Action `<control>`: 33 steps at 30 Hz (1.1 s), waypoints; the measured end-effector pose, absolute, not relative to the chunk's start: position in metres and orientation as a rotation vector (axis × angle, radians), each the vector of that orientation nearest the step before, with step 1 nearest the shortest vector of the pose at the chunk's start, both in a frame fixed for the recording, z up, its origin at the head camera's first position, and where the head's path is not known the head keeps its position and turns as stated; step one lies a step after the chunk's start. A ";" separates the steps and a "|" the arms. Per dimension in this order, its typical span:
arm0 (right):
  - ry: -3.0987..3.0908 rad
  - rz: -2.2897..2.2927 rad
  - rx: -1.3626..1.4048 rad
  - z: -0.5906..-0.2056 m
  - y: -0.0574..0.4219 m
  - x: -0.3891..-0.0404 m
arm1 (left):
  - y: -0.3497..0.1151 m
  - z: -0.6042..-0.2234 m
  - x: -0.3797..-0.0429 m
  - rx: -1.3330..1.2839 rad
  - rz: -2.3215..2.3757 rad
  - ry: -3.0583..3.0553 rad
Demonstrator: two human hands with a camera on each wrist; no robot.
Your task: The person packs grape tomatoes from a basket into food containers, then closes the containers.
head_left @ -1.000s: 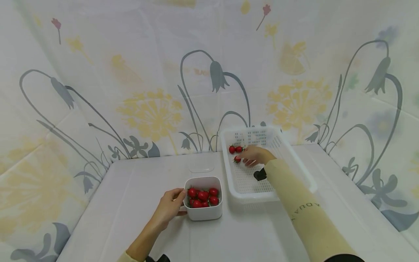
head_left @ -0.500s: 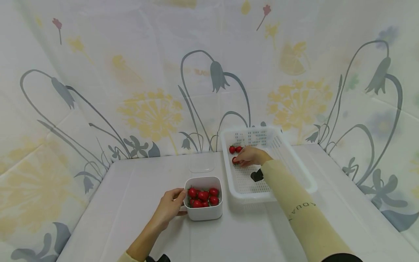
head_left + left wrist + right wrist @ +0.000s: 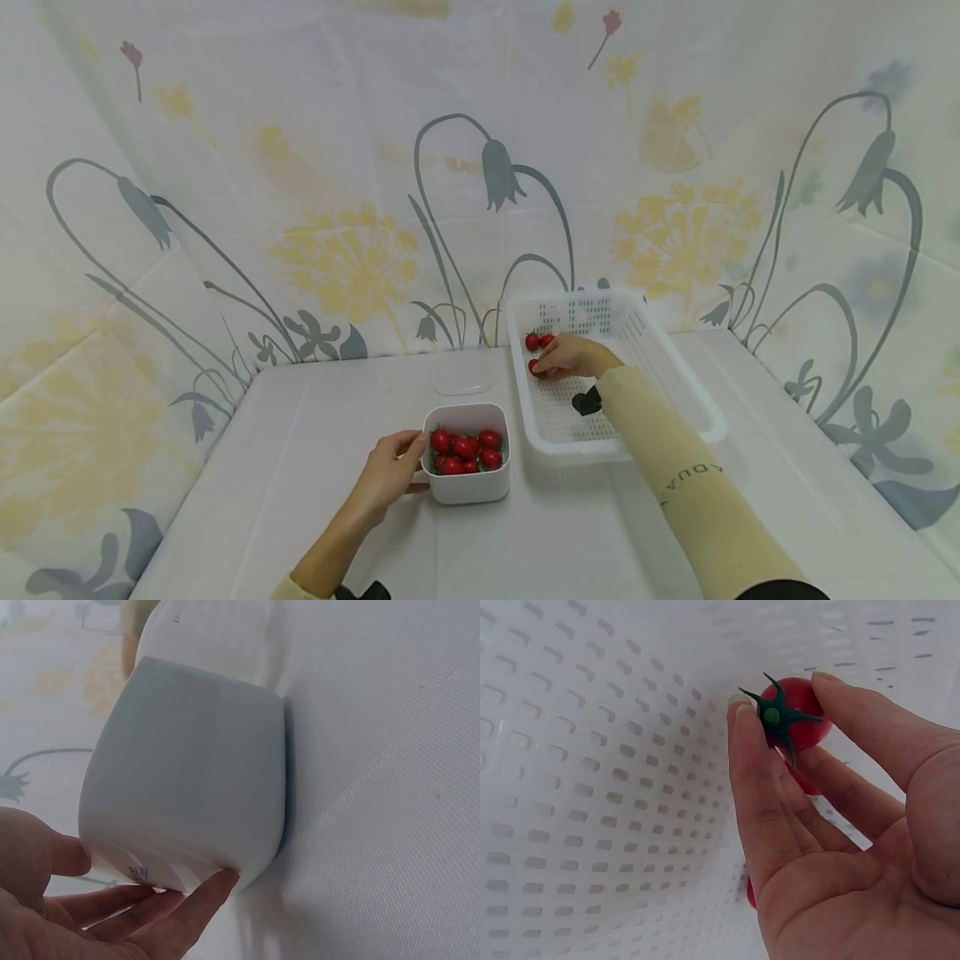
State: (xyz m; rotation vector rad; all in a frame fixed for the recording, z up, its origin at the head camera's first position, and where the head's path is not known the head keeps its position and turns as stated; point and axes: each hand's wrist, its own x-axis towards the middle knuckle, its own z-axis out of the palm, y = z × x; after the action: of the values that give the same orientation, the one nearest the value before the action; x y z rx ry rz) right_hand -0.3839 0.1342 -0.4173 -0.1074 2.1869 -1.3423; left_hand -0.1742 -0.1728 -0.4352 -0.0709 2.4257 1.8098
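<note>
In the head view my left hand (image 3: 392, 472) holds the left side of a white square container (image 3: 471, 489), which has several cherry tomatoes (image 3: 466, 448) in it. Close up in the left wrist view, the thumb sits at the rim and the fingertips (image 3: 221, 881) lie against the outer wall. Inside a white perforated basket (image 3: 531, 429), my right hand (image 3: 572, 357) pinches a cherry tomato (image 3: 802, 712) between thumb and fingers, its green calyx facing the camera. Two other cherry tomatoes (image 3: 532, 342) lie just behind that hand, partly hidden by my fingers in the right wrist view.
A clear flat lid (image 3: 461, 379) lies on the white-covered table (image 3: 337, 417) behind the container. The basket stands to the container's right, close to the back. A flower-printed curtain (image 3: 360, 167) rises behind and on both sides.
My right hand has reached slightly left in the basket and closed its fingers on a cherry tomato, which has shifted left. The left hand and the container stay put.
</note>
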 end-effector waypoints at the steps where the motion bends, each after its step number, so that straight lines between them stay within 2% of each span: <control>1: 2.179 -1.353 -0.114 -0.416 0.135 -0.384 | -0.173 -0.435 -0.174 -0.070 1.809 2.426; 13: 2.073 -1.488 -0.257 -0.400 0.147 -0.375 | -0.172 -0.434 -0.174 -0.074 1.810 2.425; 33: 2.116 -1.370 -0.468 -0.371 0.147 -0.343 | -0.172 -0.434 -0.174 -0.097 1.783 2.443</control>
State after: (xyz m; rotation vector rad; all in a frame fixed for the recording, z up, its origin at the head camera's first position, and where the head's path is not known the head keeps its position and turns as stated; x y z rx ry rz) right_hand -0.3427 0.1465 -0.3715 -0.4679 2.1158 -1.3700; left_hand -0.1739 -0.1716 -0.4338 -0.0970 2.4427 1.7833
